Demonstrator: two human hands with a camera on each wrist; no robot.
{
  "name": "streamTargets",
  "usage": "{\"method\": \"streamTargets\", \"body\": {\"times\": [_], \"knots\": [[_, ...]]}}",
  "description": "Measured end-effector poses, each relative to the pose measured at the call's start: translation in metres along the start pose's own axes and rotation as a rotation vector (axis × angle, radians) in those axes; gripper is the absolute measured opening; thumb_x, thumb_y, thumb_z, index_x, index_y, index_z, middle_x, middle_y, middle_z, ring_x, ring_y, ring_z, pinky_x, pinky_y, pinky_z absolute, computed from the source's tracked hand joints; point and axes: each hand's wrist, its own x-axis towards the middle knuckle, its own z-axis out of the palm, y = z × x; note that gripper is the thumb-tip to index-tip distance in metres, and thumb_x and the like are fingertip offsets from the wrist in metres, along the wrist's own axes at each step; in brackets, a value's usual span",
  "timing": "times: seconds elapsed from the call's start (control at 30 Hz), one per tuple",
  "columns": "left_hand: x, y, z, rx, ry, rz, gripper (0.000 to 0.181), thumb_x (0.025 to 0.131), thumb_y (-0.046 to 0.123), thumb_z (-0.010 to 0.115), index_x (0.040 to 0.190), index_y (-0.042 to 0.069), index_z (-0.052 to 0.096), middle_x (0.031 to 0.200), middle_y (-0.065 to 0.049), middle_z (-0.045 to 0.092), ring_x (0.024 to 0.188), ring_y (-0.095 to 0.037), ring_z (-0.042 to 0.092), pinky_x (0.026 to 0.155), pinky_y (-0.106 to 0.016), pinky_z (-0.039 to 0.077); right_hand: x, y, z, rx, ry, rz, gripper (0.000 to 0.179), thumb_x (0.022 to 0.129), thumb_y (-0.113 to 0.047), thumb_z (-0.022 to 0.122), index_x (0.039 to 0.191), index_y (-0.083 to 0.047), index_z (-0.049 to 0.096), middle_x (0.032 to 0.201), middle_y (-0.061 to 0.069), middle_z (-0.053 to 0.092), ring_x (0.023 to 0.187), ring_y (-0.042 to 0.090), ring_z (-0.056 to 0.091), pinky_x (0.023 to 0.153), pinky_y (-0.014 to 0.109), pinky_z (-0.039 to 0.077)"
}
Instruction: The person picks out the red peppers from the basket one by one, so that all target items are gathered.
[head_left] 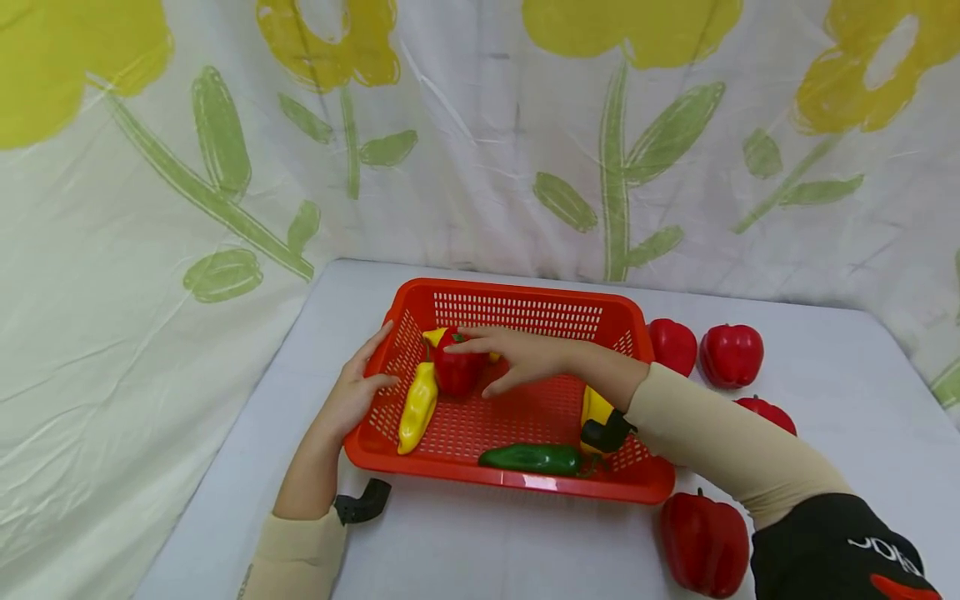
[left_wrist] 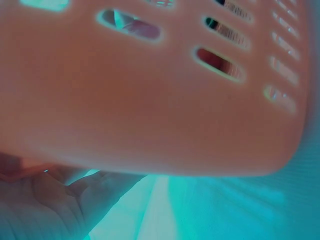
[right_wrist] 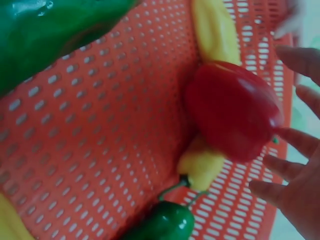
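Observation:
A red plastic basket [head_left: 450, 472] with slotted walls sits on the table. My left hand [head_left: 352, 398] holds its left rim, thumb over the inner side and fingers along the outside. Inside the left end lies a red bell pepper [head_left: 455, 372], with a yellow pepper [head_left: 417, 408] beside it. My right hand [head_left: 528, 357] is over the basket, fingers loosely spread, fingertips right at the red pepper in the right wrist view. Another yellow pepper [right_wrist: 202, 165] pokes out from under the red one, near a green pepper [right_wrist: 167, 221].
A long green pepper [head_left: 534, 458] lies along the basket's front wall, and a yellow pepper [head_left: 595, 407] at its right end, partly behind the right wrist. Several red bell peppers [head_left: 732, 356] stand right of the basket, one [head_left: 705, 546] nearer the front. A flowered curtain [head_left: 480, 167] hangs behind.

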Motion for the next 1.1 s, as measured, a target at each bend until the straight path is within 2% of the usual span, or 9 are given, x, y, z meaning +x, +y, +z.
{"method": "streamTargets", "body": {"times": [0.3,0.43,0.6,0.87,1.1], "knots": [[0.0,0.001,0.0,-0.012,-0.01,0.008,0.072,0.089,0.0,0.044,0.148,0.036,0.021,0.156,-0.002,0.016,0.133,-0.034,0.035,0.095,-0.048,0.045,0.016,-0.002,0.011,-0.108,-0.004,0.071,0.067,0.084,-0.02,0.066,0.144,-0.021,0.037,0.156,0.009,0.015,0.143,0.029,0.014,0.106,0.047,0.037],[0.0,0.001,0.0,-0.017,-0.016,0.013,0.072,0.089,0.0,0.043,0.148,0.035,0.021,0.156,-0.003,0.016,0.133,-0.034,0.035,0.096,-0.049,0.044,0.025,-0.001,0.015,-0.14,-0.013,0.111,0.069,0.084,-0.021,0.067,0.145,-0.023,0.034,0.156,0.009,0.014,0.142,0.029,0.017,0.105,0.045,0.039],[0.001,0.0,0.0,-0.022,-0.019,0.017,0.072,0.089,-0.001,0.042,0.148,0.033,0.021,0.156,-0.004,0.016,0.133,-0.034,0.034,0.098,-0.05,0.043,0.036,-0.001,0.019,-0.154,-0.007,0.142,0.07,0.082,-0.024,0.069,0.144,-0.026,0.034,0.153,0.01,0.02,0.138,0.029,0.023,0.1,0.043,0.045],[0.001,-0.001,0.001,-0.005,-0.016,0.02,0.072,0.088,-0.002,0.042,0.148,0.032,0.021,0.157,-0.004,0.015,0.134,-0.034,0.034,0.099,-0.05,0.041,0.052,-0.001,0.027,-0.175,0.029,0.196,0.068,0.079,-0.032,0.072,0.139,-0.026,0.039,0.142,0.01,0.033,0.125,0.023,0.038,0.091,0.034,0.051],[0.001,-0.001,-0.001,-0.009,-0.015,0.018,0.073,0.088,-0.001,0.043,0.148,0.034,0.021,0.156,-0.004,0.016,0.133,-0.034,0.036,0.098,-0.05,0.043,0.061,-0.005,0.034,-0.26,0.104,0.224,0.073,0.073,-0.037,0.076,0.137,-0.025,0.043,0.139,0.011,0.034,0.121,0.024,0.04,0.09,0.036,0.051]]}}
